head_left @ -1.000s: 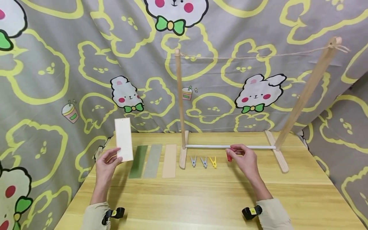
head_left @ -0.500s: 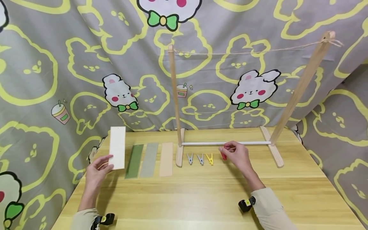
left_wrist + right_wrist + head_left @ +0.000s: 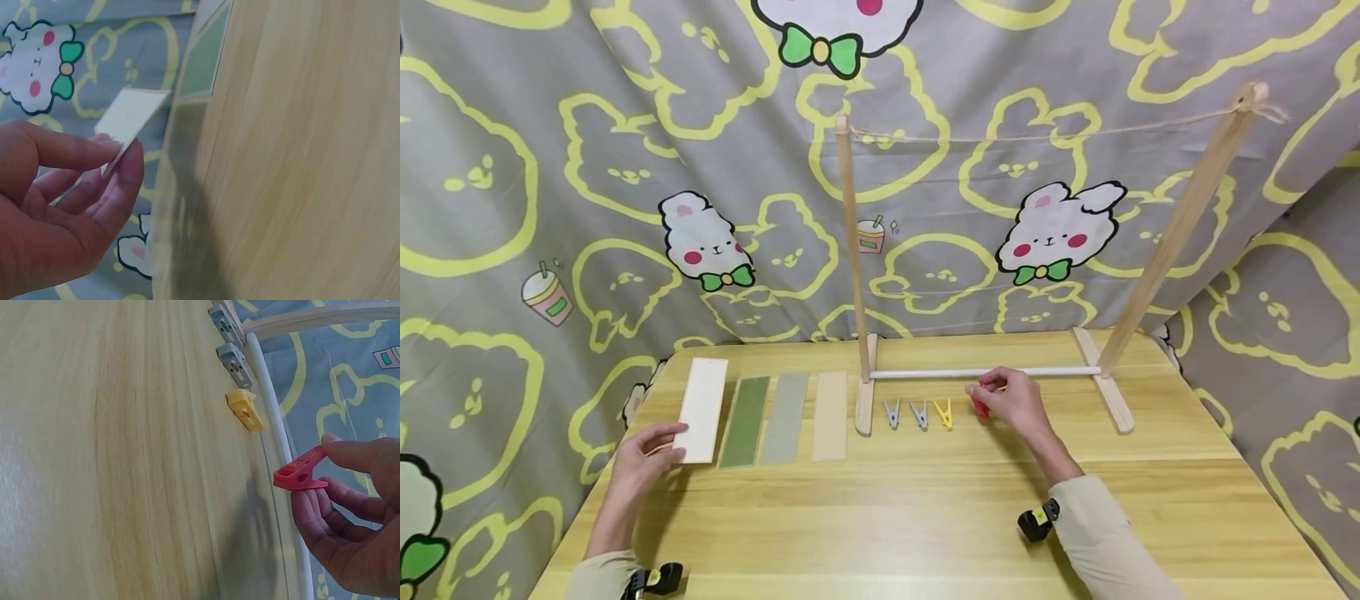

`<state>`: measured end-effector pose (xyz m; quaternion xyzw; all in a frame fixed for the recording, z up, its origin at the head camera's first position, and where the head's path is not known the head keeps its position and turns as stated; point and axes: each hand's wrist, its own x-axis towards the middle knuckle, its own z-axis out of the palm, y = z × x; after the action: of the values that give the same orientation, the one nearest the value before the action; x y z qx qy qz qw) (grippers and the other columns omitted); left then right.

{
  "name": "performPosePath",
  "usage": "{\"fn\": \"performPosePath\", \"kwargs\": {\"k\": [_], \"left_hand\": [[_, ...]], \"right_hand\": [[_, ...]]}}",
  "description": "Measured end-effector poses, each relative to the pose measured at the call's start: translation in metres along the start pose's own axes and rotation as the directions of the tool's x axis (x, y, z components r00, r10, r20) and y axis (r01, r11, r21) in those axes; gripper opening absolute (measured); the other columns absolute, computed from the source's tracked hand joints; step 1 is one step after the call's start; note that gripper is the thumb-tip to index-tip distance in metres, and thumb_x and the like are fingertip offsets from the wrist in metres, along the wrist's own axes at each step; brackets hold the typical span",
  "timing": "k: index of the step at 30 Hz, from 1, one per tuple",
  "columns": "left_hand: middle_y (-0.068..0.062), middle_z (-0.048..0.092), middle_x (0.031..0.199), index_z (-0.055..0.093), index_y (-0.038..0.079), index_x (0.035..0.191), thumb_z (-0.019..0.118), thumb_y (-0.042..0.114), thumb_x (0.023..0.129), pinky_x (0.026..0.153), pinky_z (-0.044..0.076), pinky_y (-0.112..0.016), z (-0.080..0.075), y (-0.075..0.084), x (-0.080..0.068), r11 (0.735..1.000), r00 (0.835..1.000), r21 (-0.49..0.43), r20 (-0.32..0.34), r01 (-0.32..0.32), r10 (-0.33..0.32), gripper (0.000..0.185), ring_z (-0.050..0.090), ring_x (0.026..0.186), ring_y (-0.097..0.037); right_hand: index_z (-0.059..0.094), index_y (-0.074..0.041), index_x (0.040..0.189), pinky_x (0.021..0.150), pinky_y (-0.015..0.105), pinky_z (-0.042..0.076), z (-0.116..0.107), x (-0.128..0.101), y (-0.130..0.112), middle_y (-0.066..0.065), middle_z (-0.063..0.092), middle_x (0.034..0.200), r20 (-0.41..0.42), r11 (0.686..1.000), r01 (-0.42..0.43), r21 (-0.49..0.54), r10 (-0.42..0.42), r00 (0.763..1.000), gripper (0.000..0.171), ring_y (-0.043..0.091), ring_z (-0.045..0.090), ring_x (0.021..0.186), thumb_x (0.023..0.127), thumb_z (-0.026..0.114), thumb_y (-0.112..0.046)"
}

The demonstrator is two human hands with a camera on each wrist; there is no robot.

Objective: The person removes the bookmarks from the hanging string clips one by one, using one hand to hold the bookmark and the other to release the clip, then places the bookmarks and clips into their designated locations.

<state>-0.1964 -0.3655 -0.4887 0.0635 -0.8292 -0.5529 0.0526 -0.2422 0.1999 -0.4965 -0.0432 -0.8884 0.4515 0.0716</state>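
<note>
While the red clothespin (image 3: pixel 301 474) sits pinched in the right hand (image 3: pixel 1013 402) just above the table (image 3: pixel 925 508), near the rack's white rod (image 3: pixel 985 372), the left hand (image 3: pixel 638 460) pinches the cream strip (image 3: pixel 703 409) by its near end. Held so lightly, either could slip, I reckon. The head view hides most of the pin behind fingers.

We count four strips: one white strip (image 3: pixel 702 409), one green strip (image 3: pixel 746 421), one grey strip (image 3: pixel 785 417) and one tan strip (image 3: pixel 831 415). We count four clothespins: two grey clothespins (image 3: pixel 892 412), one yellow clothespin (image 3: pixel 943 413) and one red clothespin (image 3: pixel 981 407). One wooden rack (image 3: pixel 1106 388) stands on one table (image 3: pixel 880 517).
</note>
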Motion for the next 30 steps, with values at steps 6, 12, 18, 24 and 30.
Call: {"fn": "performPosePath", "kwargs": {"k": [6,12,18,24,30], "left_hand": [[0.009,0.07,0.094,0.066,-0.013,0.118,0.069,-0.014,0.087,0.068,0.061,-0.026,-0.007,-0.006,-0.001,0.998,0.998,-0.02,0.033,0.053,-0.053,0.031,0.066,0.075,-0.007],[-0.005,0.071,0.1,0.067,-0.011,0.119,0.068,-0.015,0.087,0.069,0.062,-0.029,-0.009,-0.011,-0.001,0.992,0.99,0.009,0.054,0.129,-0.13,0.032,0.067,0.075,-0.008],[-0.019,0.07,0.113,0.058,-0.02,0.125,0.065,-0.016,0.087,0.073,0.063,-0.032,-0.008,-0.013,-0.001,0.992,0.989,0.029,0.08,0.126,-0.128,0.038,0.069,0.078,-0.014],[-0.024,0.067,0.118,0.055,-0.02,0.129,0.068,-0.013,0.088,0.073,0.062,-0.029,-0.007,-0.014,0.0,0.988,0.984,0.064,0.104,0.14,-0.146,0.044,0.066,0.081,-0.008],[-0.025,0.064,0.119,0.052,-0.019,0.134,0.068,-0.008,0.089,0.07,0.06,-0.027,-0.004,-0.01,0.003,0.98,0.978,0.107,0.106,0.17,-0.181,0.049,0.065,0.078,-0.009]], "right_hand": [[0.074,-0.002,0.098,0.067,0.029,0.051,0.005,0.001,0.005,0.008,0.073,0.086,0.02,1.0,-0.018,-0.009,0.019,1.0,0.027,0.019,0.067,0.076,0.088,0.083,-0.025],[0.073,0.0,0.1,0.064,0.028,0.053,0.013,0.0,0.009,0.006,0.073,0.084,0.06,0.999,-0.045,0.0,0.045,0.997,0.03,0.017,0.066,0.073,0.088,0.082,-0.026],[0.072,0.001,0.1,0.063,0.029,0.053,0.016,-0.001,0.009,0.007,0.072,0.084,0.075,0.998,-0.066,0.013,0.065,0.995,0.03,0.018,0.065,0.074,0.089,0.082,-0.025],[0.073,0.001,0.098,0.065,0.03,0.051,0.016,0.0,0.011,0.008,0.071,0.085,0.075,0.998,-0.067,-0.005,0.067,0.995,0.029,0.02,0.064,0.075,0.089,0.081,-0.025],[0.073,0.0,0.093,0.062,0.03,0.051,0.019,0.004,0.008,0.006,0.07,0.079,0.082,0.998,-0.062,-0.03,0.064,0.995,0.026,0.019,0.063,0.069,0.088,0.082,-0.024]]}}
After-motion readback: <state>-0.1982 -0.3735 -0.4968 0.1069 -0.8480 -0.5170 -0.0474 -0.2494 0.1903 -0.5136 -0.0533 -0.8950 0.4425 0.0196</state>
